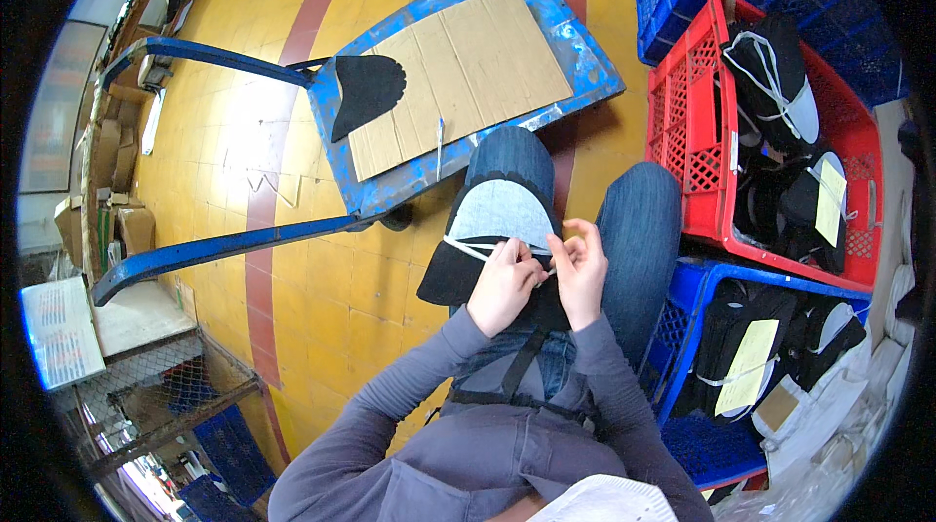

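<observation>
On my left thigh rests a bundle of black cut pieces [441, 273] with a light grey rounded piece [502, 213] on top. A narrow white strip [468, 247] runs across the bundle to my fingers. My left hand [505, 286] presses over the strip, its fingers curled and closed on it. Close beside it, my right hand [579, 269] pinches at the strip with thumb and index finger, the other fingers bent. The exact spot where the strip meets my fingertips is partly hidden by them.
Ahead stands a blue platform cart [595, 74] carrying a cardboard sheet [487, 54], a dark scalloped piece [366, 88] and a pen [440, 145]. To my right, a red crate [697, 122] and a blue crate [682, 308] hold tied bundles. Shelving [146, 395] stands left.
</observation>
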The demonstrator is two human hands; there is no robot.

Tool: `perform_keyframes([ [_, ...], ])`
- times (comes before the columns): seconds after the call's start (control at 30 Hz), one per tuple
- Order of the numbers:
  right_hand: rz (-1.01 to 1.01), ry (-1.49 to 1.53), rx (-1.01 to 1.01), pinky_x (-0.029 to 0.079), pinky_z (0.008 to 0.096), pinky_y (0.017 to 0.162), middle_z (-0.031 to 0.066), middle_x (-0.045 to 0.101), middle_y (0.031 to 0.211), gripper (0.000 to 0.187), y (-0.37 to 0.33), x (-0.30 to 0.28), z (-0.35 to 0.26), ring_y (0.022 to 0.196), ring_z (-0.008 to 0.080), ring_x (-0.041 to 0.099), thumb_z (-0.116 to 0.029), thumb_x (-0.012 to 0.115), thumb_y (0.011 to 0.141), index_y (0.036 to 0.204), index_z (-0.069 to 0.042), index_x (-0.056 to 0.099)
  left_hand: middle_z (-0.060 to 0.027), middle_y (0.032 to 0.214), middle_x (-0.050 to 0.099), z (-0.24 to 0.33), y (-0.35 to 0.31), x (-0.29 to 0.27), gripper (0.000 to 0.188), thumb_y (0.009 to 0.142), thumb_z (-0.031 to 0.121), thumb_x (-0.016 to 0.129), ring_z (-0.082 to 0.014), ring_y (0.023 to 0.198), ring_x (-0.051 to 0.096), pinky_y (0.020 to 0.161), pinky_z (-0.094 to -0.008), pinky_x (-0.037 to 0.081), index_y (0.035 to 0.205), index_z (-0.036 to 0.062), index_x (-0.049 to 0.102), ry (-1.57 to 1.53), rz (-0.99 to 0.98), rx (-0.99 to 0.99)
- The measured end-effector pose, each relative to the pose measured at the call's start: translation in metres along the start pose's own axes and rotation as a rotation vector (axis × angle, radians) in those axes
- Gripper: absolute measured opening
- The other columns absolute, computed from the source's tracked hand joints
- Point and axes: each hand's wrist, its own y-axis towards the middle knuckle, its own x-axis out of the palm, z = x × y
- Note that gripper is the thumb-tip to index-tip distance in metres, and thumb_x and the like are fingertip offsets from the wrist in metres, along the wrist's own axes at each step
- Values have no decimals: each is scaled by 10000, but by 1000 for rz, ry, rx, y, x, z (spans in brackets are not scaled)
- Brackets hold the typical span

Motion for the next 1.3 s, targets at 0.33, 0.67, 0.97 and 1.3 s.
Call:
perform_keyframes([
  [0.33,-254,-383,-323,438,328,616,99,529,736,161,-32,-22,-6,719,238,567,-79,695,740,699,35,590,-75,819,520,-10,2,0,200,850,181,651,-203,836,500,761,-307,391,757,9,691,-502,-68,-326],
  [0.67,-356,202,650,397,287,473,14,532,504,157,-32,-42,-6,445,145,453,-96,627,734,614,2,600,-80,811,542,8,-13,15,101,717,100,719,-246,809,526,711,-341,413,773,19,696,-70,250,-192],
  [0.97,-404,-240,-421,472,319,813,148,646,1021,118,-20,-39,-24,880,199,616,-71,635,785,723,22,674,-87,860,522,-3,-23,19,115,735,93,709,-231,813,536,734,-334,423,824,21,698,-202,191,-243],
  [1.3,-273,547,205,396,282,706,21,436,627,393,-13,-20,6,619,122,436,-214,438,991,626,-74,393,-55,943,547,3,-7,21,119,784,58,691,-163,868,534,771,-269,429,894,18,716,-222,416,-332],
])
